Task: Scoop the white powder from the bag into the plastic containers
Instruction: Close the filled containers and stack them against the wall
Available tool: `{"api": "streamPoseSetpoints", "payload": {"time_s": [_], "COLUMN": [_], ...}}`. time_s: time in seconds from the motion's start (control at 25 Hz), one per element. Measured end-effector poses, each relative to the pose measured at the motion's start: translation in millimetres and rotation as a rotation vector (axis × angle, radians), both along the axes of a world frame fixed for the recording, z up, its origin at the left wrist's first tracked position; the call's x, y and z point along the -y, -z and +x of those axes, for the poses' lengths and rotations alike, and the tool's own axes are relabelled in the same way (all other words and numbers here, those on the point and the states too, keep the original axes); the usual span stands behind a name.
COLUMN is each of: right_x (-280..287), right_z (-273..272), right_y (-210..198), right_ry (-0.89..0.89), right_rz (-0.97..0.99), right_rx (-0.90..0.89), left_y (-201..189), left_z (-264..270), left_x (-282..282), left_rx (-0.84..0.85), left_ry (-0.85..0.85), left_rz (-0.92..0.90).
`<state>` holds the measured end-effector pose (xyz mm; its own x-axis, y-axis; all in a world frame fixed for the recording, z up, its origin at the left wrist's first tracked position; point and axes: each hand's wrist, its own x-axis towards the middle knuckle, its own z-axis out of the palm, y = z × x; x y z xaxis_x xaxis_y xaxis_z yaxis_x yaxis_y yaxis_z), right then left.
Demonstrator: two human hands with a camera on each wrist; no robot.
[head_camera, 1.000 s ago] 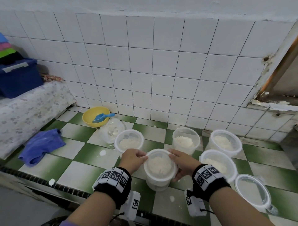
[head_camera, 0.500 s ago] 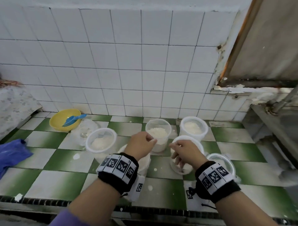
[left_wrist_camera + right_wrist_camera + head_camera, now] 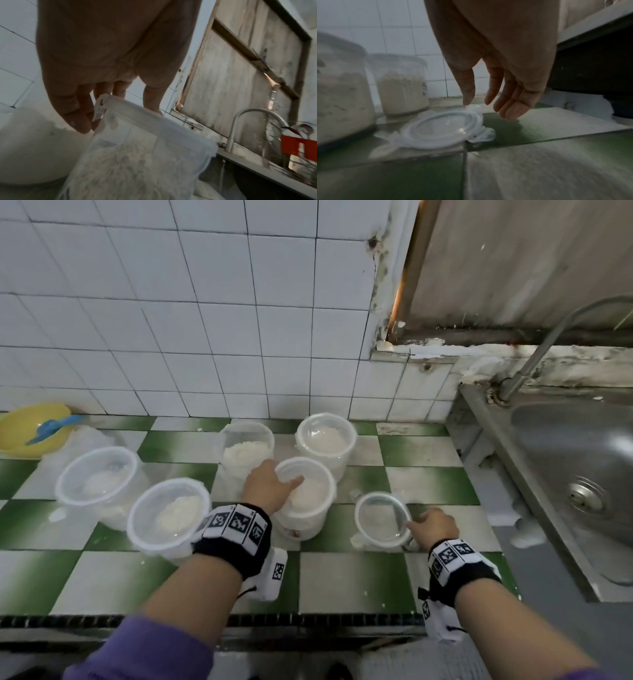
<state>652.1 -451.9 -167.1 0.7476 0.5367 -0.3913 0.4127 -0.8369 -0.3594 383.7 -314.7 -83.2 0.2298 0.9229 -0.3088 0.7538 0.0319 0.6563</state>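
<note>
Several round clear plastic containers of white powder stand on the green and white tiled counter [image 3: 346, 577]. My left hand [image 3: 270, 487] grips the rim of the middle container [image 3: 308, 501] from above, fingers down its left side and thumb across the top; the left wrist view shows the left hand [image 3: 116, 106] on that container [image 3: 145, 155]. My right hand [image 3: 433, 527] hovers with relaxed fingers at the right edge of a loose clear lid [image 3: 382, 518] lying flat. In the right wrist view the right hand [image 3: 481, 105] has its thumb tip at the lid [image 3: 440, 129] tab.
A yellow bowl [image 3: 32, 428] with a blue scoop [image 3: 51, 428] sits at the far left by the wall. A steel sink [image 3: 565, 474] with a faucet [image 3: 534, 361] borders the counter on the right. Two containers [image 3: 246, 446] [image 3: 327, 436] stand against the tiled wall.
Both hands let go of the container they held together. My left hand moved onto the middle container, my right hand moved right to the loose lid. The head view swung right.
</note>
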Motion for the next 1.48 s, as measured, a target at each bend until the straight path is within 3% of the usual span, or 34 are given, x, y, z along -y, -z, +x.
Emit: {"api": "streamPoseSetpoints", "payload": {"time_s": [0.12, 0.32, 0.68, 0.8, 0.88, 1.0, 1.12, 1.28, 1.4, 1.48], "right_x": [-11, -27, -45, -40, -33, -21, -18, -24, -41, -59], "right_z": [19, 13, 0, 1, 10, 21, 28, 39, 29, 11], "right_y": [32, 37, 38, 34, 26, -2, -41, -106, -163, -192], "right_ry": [-0.012, -0.047, -0.023, -0.068, -0.016, 0.17, 0.143, 0.068, -0.084, -0.194], "right_rz": [-0.031, 0.058, 0.027, 0.162, 0.313, 0.474, 0.514, 0.602, 0.702, 0.727], "right_rx": [-0.077, -0.256, -0.123, -0.083, -0.256, -0.755, -0.975, -0.916, -0.793, -0.741], "left_y": [1, 0, 2, 2, 2, 1, -3, -15, -36, -61], "left_z": [2, 6, 4, 3, 2, 1, 1, 1, -9, -14], "left_x": [3, 6, 8, 7, 7, 6, 7, 11, 3, -7], "left_rx": [0.066, 0.119, 0.17, 0.179, 0.181, 0.187, 0.199, 0.134, 0.079, 0.173], "left_ry": [-0.07, -0.128, -0.182, -0.179, -0.174, -0.158, -0.159, -0.113, -0.087, -0.101], "left_rz": [-0.005, -0.023, -0.062, -0.076, -0.087, -0.103, -0.112, -0.126, -0.038, -0.032]}}
